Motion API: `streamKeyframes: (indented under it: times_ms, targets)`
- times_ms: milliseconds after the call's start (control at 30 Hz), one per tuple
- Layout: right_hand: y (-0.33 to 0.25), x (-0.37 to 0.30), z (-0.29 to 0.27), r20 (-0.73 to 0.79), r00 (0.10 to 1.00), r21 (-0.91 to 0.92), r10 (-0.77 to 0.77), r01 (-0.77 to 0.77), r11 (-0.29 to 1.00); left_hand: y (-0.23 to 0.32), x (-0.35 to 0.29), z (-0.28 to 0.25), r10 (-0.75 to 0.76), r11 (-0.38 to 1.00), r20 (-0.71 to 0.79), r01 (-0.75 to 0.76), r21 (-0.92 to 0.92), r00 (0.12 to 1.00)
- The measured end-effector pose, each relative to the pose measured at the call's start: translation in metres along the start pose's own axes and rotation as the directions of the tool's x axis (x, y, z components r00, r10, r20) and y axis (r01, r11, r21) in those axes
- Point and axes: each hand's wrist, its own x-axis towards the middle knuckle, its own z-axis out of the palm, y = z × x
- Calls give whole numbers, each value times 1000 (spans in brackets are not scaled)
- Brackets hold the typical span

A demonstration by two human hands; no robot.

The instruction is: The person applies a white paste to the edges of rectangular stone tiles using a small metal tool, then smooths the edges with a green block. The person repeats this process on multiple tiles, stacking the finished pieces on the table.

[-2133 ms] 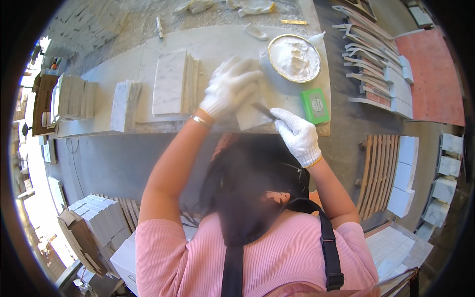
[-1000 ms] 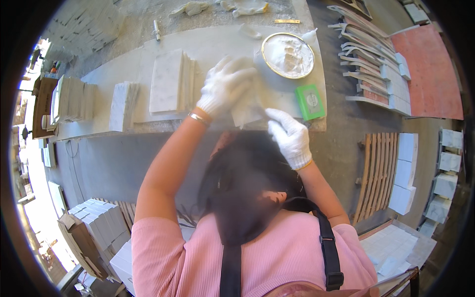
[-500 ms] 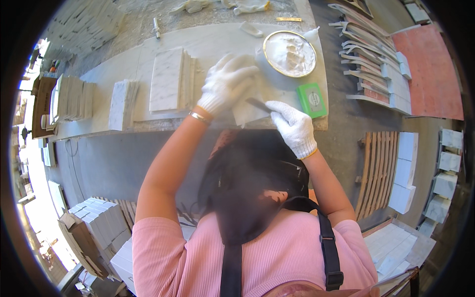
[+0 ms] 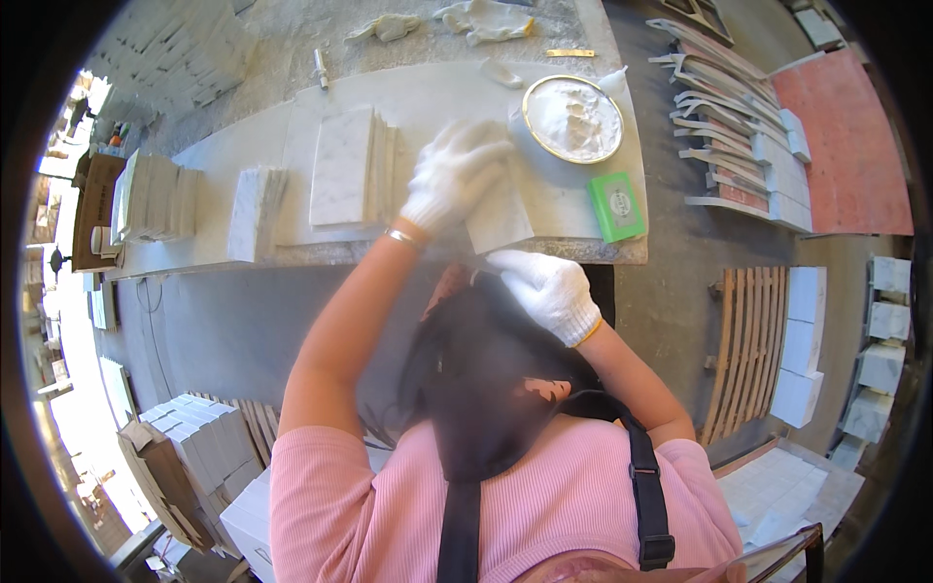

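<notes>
My left hand (image 4: 452, 177), in a white knit glove, lies over a pale marble tile (image 4: 501, 216) on the worktable. Its fingers are stretched out and somewhat blurred. At the table's front edge is my right hand (image 4: 552, 293), also gloved, closed around a scraper. Only a faint, smeared bit of the blade (image 4: 474, 260) shows by the tile's near edge; the glove hides the handle. Beyond the tile stands a round tub (image 4: 573, 119) of white paste. A green box (image 4: 616, 207) sits at the table's right front corner.
Upright stacked tiles (image 4: 342, 170) stand left of my left arm, with more stacks (image 4: 258, 214) farther left. Loose gloves (image 4: 484, 19), a marker-like stick (image 4: 321, 68) and a brass-coloured strip (image 4: 570, 52) lie farther back. A slatted wooden pallet (image 4: 743, 355) stands on the floor at right.
My right hand has drawn back toward me with the scraper, from over the tile to the table's front edge. The left hand stays on the tile. The whole view has shifted slightly.
</notes>
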Motion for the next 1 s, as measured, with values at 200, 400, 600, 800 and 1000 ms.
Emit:
streamKeyframes:
  times_ms: [200, 400, 600, 800, 1000]
  targets:
    - [9, -37, -22, 104, 905, 539, 412, -399, 742, 2, 3, -6, 4, 999, 24, -3, -48, 1000]
    - [30, -46, -46, -15, 830, 665, 558, -409, 625, 19, -6, -26, -25, 989, 125, 6, 148, 992]
    - [39, -40, -36, -18, 811, 689, 585, -414, 595, 31, 4, -65, 161, 966, 459, -234, 108, 874]
    - [39, -34, -32, -11, 787, 748, 617, -403, 527, 35, 48, -66, 297, 859, 693, -501, 107, 657]
    - [37, -48, -26, 16, 764, 764, 645, -425, 485, 34, 69, -56, 327, 838, 758, -544, 45, 565]
